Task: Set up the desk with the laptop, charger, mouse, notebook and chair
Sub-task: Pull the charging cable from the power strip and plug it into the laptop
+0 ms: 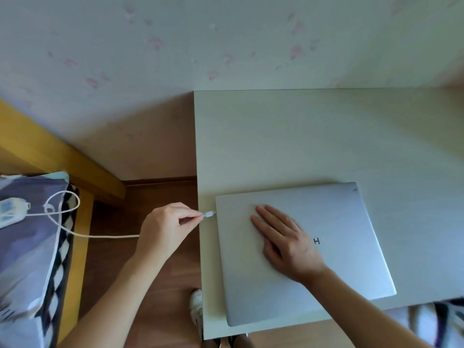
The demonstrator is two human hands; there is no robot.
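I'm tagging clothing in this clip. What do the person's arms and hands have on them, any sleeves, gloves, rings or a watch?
Nothing shows on them. The left hand and right hand are bare, with no gloves, rings or watch visible. Both forearms are uncovered right down to the frame's edge, so no sleeve comes into view.

Pale wall (175, 46), faint pink marks, possibly floral; brown wood floor (150, 285); yellow wooden frame (37, 136) at left.
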